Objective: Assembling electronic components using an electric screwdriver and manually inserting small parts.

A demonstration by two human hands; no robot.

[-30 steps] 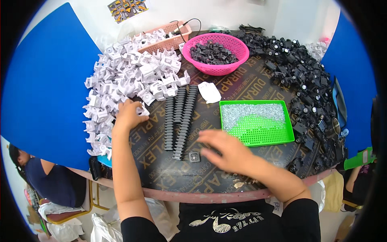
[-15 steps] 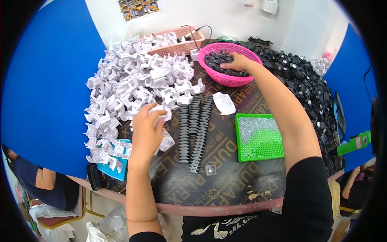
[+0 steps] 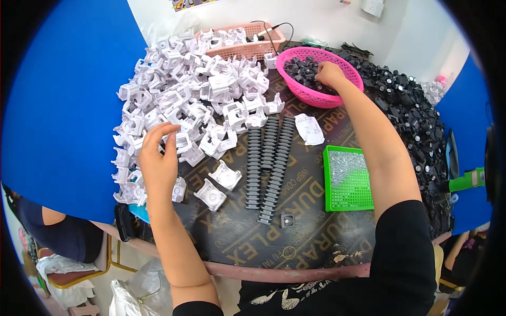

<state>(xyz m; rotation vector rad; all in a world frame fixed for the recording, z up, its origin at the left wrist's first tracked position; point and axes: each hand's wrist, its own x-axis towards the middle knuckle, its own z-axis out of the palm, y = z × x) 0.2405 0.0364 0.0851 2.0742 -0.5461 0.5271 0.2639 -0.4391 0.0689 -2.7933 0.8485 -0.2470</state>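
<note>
My left hand (image 3: 159,163) is over the near edge of a large pile of white plastic brackets (image 3: 179,102). Its thumb and index finger are apart, with nothing seen between them. To its right, two white brackets (image 3: 211,195) lie separately on the dark table. Inside a pink mesh basket (image 3: 298,97), my right hand (image 3: 330,75) reaches into small black parts (image 3: 303,71). Its fingers are curled downward and drawn together; their tips are hidden, so what they pinch cannot be made out.
Long rows of stacked black pieces (image 3: 253,168) lie mid-table, with one small square part (image 3: 287,221) nearby. Right of them are crumpled paper (image 3: 309,129) and a green tray (image 3: 348,203) of small shiny pieces. Black parts (image 3: 408,116) heap at right; a peach basket (image 3: 237,51) stands behind.
The view has shifted slightly. My left hand has moved left, leaving two white brackets in plain sight. My right hand's fingers, spread before, have curled down into the black parts.
</note>
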